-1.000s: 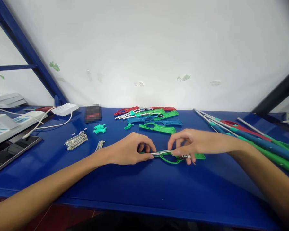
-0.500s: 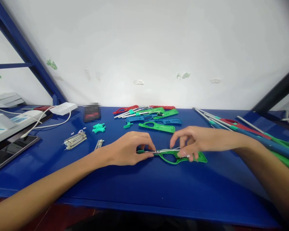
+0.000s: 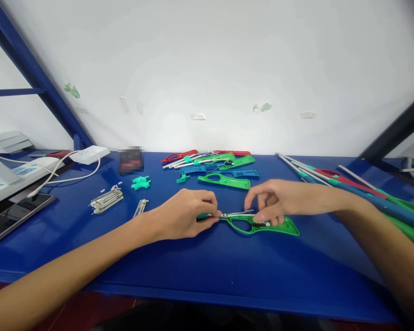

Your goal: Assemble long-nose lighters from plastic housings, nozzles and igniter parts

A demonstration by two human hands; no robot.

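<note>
A green plastic handle half [image 3: 293, 226] lies hollow side up on the blue tabletop, with a finger loop. My left hand [image 3: 188, 214] is closed at its narrow end, thumb and forefinger pinching a thin metal tube with a green piece near the palm. A thin white wire [image 3: 241, 213] runs right from there along the shell. Over the wide end hovers my right hand [image 3: 278, 202], fingers loosely curved, forefinger and thumb apart. Its thumb tip is at a dark part with a white end [image 3: 267, 224] in the shell; whether they touch, I cannot tell.
Behind lie green, blue and red handle halves [image 3: 232, 182] with metal tubes. Small green pieces [image 3: 140, 182] and a bundle of clear-and-metal parts [image 3: 106, 201] sit left, near a phone [image 3: 17, 220] and white cables. Long coloured handles with rods [image 3: 359, 193] lie right.
The right thumb has shifted slightly left and the fingers lifted a little, showing more of the dark part and the wire. My left hand keeps its pinch.
</note>
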